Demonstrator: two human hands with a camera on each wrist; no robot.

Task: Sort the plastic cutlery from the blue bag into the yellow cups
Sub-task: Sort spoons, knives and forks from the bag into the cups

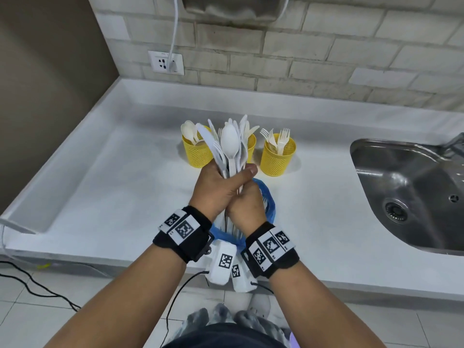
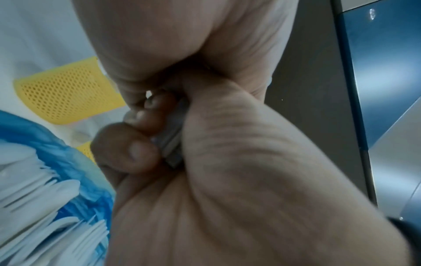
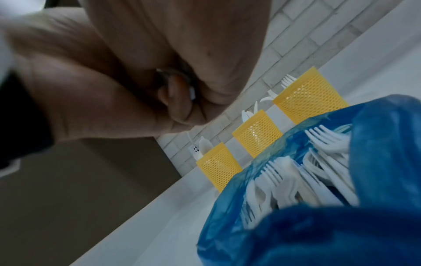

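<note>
On the white desk (image 1: 105,187), three yellow cups are standing in a row: the left cup (image 1: 197,153) is holding spoons, the middle cup (image 1: 251,144) is sitting half hidden behind the raised bundle, and the right cup (image 1: 277,156) is holding forks. Only the right wrist view is showing inside the blue bag (image 3: 376,180), where forks and more white pieces are lying. The left hand (image 1: 217,187) is wrapping tight around a mixed bundle of cutlery (image 1: 229,144) above the bag; the right hand (image 1: 247,207) is closing its grip on the handles just below.
</note>
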